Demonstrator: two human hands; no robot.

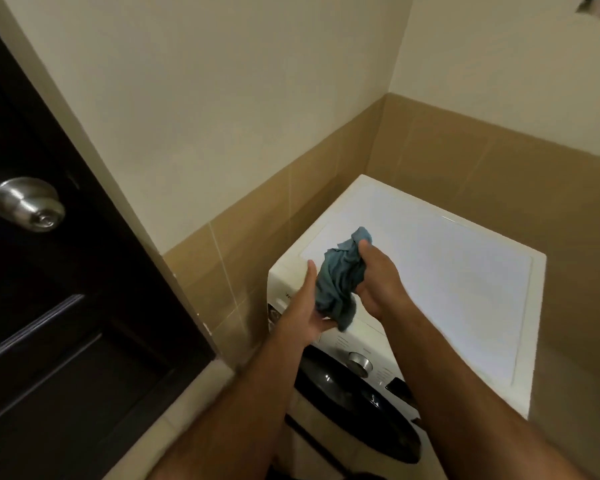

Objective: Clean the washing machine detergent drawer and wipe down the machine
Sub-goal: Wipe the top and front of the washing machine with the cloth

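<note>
Washing machine [430, 289] sits below and beyond my hands, top bare, detergent drawer not visible. Blue cloth [338, 284] bunched between both hands. Right hand [378, 285] grips its upper end; left hand [309, 313] flat, fingers straight, supporting underneath. Risk: loose hanging tail slips off my flat palm, cloth drops to floor.

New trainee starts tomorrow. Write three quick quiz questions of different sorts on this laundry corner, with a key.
1. True or false: the cloth lies flat on top of the washing machine.
2. Which hand grips the cloth's upper end? A) left hand B) right hand
3. Fill in: the dark door with a round metal knob stands to the ____ of the machine.

Key: 1 false, both hands hold it bunched above the machine; 2 B; 3 left.
</note>
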